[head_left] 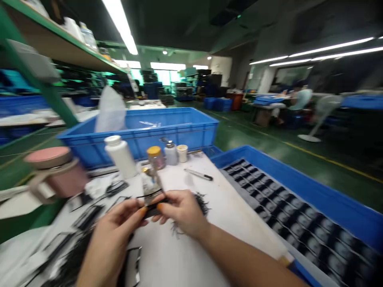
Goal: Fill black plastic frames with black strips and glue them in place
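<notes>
A small black part, blurred, is pinched between my two hands over the white worktable. My left hand closes thumb and fingers on its left end. My right hand grips its right end, thumb on top. A thin black strip or cord runs above it between the fingers; its exact shape cannot be made out. Beside and behind my right hand lies a pile of short black pieces. Under and left of my left hand are more black parts and thin black frames.
Behind the hands stand a white bottle, a yellow-lidded jar, a pump bottle and a marker. A blue crate lies beyond. Right, another blue crate holds rows of dark parts. A pink jug is left.
</notes>
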The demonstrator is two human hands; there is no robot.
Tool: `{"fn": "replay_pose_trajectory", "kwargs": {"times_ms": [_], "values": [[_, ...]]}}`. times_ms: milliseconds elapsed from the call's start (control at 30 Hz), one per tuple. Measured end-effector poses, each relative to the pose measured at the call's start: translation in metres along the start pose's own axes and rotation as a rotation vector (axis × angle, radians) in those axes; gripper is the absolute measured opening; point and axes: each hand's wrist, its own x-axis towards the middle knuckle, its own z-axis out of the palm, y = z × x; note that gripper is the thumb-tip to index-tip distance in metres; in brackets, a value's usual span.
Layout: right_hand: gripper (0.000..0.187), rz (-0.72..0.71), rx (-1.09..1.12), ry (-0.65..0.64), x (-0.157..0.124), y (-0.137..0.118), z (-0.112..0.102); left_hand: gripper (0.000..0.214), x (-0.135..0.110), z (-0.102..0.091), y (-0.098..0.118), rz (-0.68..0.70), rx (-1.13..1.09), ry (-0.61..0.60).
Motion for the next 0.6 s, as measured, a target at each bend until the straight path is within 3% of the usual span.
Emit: {"fn": "replay_pose_trajectory", "kwargs": {"times_ms": [367,600], "values": [[0.026,0.061,-0.149,-0.020,-0.006,-0.007,0.001,0.026,-0.002,0.010,0.005,-0.020,-0.092,-0.133],[0.028,0.050,-0.148,-0.030,-0.004,-0.004,0.001,0.028,0.002,0.009,-0.001,-0.023,-0.051,-0.143]]}}
